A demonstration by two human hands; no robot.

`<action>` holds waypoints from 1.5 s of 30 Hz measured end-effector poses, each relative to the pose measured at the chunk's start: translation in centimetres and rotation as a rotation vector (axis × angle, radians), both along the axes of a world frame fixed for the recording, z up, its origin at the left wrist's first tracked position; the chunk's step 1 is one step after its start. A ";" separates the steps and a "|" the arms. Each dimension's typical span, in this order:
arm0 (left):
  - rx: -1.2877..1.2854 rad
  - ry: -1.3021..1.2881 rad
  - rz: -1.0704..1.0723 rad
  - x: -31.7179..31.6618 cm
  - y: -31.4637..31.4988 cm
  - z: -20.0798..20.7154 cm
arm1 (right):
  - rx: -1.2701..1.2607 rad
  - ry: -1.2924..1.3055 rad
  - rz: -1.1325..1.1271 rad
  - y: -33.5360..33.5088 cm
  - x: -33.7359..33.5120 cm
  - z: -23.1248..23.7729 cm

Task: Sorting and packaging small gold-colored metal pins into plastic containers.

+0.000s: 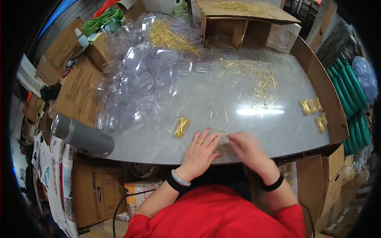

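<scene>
red shirt (pixel 214 214) faces thin, dull-gold heaped wires (pixel 224 147), left hand (pixel 201 152) spread, right hand (pixel 251 148) blurred, grip unclear.

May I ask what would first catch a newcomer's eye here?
Probably the heap of clear plastic pieces on the left of the table, with a golden wire tangle on its far part. Next, the bright red shirt at the lower edge, and beyond it the left hand and blurred right hand at a wire pile.
</scene>
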State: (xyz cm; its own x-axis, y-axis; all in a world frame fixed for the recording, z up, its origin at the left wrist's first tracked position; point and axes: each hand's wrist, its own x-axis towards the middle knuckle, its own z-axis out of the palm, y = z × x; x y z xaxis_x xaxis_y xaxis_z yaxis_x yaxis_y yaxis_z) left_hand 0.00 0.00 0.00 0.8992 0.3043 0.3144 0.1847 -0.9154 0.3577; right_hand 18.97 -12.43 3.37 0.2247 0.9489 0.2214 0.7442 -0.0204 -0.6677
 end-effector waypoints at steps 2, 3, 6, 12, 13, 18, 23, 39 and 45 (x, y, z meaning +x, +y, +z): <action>-0.005 -0.023 -0.003 0.2 -0.3 0.2 | -0.224 -0.121 -0.078 0.9 2.0 1.8; -0.015 -0.035 -0.012 0.1 -0.1 0.1 | -0.259 -0.184 -0.084 1.9 2.9 1.8; -0.028 -0.064 -0.020 0.1 0.1 0.2 | -0.383 -0.256 -0.119 5.8 5.2 1.8; -0.091 -0.131 0.038 -0.2 0.0 0.1 | -0.487 -0.259 -0.145 13.3 2.9 2.7; -0.103 -0.126 0.053 -0.2 -0.2 0.4 | -0.411 -0.346 -0.098 13.7 3.1 1.1; -0.032 -0.138 0.141 0.0 0.3 -0.5 | -0.250 -0.303 0.252 12.8 3.9 0.2; -0.044 -0.099 0.135 0.0 -0.1 -0.9 | -0.169 -0.385 0.455 9.3 3.6 -0.7; -0.021 0.018 0.000 -0.1 0.0 -0.3 | 0.043 -0.085 -0.107 -1.9 -0.6 -1.0; 0.092 -0.010 -0.041 1.1 -0.8 -0.3 | 0.117 -0.044 -0.085 -0.8 -4.4 -3.5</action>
State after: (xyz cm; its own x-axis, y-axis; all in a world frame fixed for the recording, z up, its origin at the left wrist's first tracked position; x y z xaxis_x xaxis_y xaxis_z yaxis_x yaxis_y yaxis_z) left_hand 1.06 -0.78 -0.33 0.9070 0.2363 0.3487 0.1426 -0.9512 0.2738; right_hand 14.55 -13.24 -0.13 0.2911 0.8937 0.3413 0.7717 -0.0086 -0.6359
